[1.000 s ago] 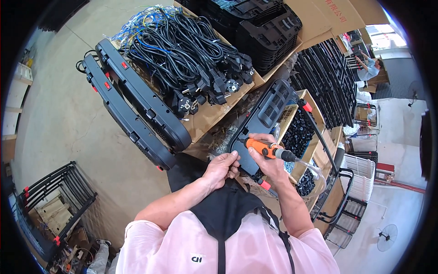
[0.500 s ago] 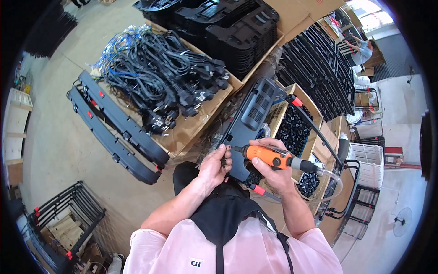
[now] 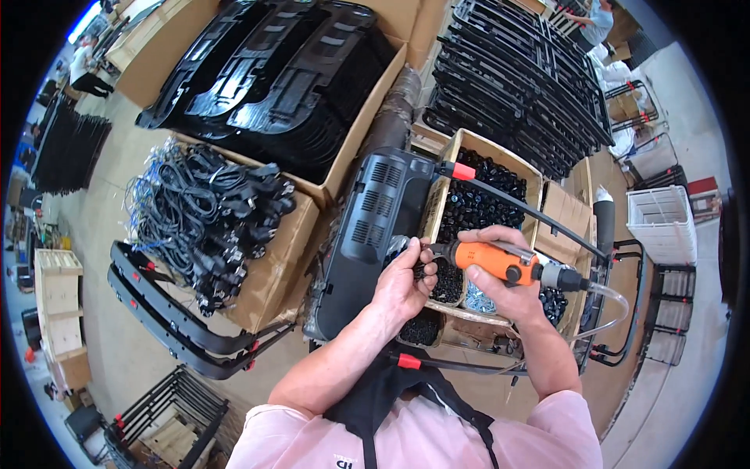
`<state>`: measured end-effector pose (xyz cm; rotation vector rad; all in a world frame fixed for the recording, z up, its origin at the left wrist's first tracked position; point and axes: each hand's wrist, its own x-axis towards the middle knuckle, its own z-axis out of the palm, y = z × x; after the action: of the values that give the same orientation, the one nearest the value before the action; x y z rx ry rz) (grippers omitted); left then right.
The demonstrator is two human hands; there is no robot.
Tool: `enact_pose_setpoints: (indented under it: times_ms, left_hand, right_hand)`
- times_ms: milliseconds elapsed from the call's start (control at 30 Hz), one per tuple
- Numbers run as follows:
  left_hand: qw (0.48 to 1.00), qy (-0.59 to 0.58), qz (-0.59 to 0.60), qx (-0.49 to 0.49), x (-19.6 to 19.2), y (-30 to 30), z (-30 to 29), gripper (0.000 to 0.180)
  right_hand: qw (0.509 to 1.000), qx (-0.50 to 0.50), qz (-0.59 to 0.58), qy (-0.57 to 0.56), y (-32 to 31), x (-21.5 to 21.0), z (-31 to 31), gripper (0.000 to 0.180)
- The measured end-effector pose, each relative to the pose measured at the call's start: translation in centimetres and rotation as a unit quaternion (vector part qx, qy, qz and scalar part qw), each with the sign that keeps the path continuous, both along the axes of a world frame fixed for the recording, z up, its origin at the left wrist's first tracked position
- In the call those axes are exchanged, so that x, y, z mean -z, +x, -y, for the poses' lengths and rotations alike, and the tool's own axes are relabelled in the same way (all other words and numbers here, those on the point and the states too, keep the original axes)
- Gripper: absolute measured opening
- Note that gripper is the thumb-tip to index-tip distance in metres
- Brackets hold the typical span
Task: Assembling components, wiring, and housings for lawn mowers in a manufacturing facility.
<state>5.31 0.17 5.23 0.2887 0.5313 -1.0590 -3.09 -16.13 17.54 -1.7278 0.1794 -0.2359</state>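
Observation:
My right hand grips an orange and grey pneumatic screwdriver held sideways, with a clear air hose trailing off its rear. My left hand pinches at the tool's tip, fingers closed on something too small to make out. Both hands hover over the right edge of a black vented plastic panel, which rests on a black metal frame with red end caps. Just beyond the hands is a cardboard box of small black parts.
A box of bundled black power cords stands to the left, with a black frame on the floor beside it. Stacked black panels fill a box behind. Black wire grilles lie at the back right, a white crate further right.
The view has swung toward the work. My right hand has brought the screwdriver level, and my left hand has come up from the panel to the tool's tip.

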Motion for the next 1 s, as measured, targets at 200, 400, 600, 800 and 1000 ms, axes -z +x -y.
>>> enact_pose_setpoints:
  times_ms: [200, 400, 600, 800, 1000]
  left_hand:
    - [0.995, 0.066, 0.063, 0.031, -0.2, 1.1, 7.1, 0.034]
    - [0.982, 0.101, 0.116, 0.108, 1.1, 0.8, 7.1, 0.028]
    - [0.973, 0.081, 0.168, 0.134, 4.4, 1.2, 6.2, 0.033]
    - [0.97, 0.144, 0.15, 0.126, 3.9, 2.2, 6.3, 0.029]
    - [0.975, 0.103, 0.158, 0.119, 6.6, 2.8, 6.3, 0.025]
  right_hand:
    - [0.998, 0.07, 0.009, 0.006, 5.1, 1.2, 7.7, 0.052]
    - [0.996, 0.088, 0.03, -0.002, 11.8, 4.2, 12.9, 0.048]
    - [0.997, 0.074, -0.006, -0.014, 14.8, 6.0, 12.9, 0.048]
    - [0.997, 0.052, -0.031, -0.053, 16.3, 8.0, 13.2, 0.05]
    - [0.995, 0.021, -0.025, -0.095, 17.9, 8.0, 12.4, 0.04]
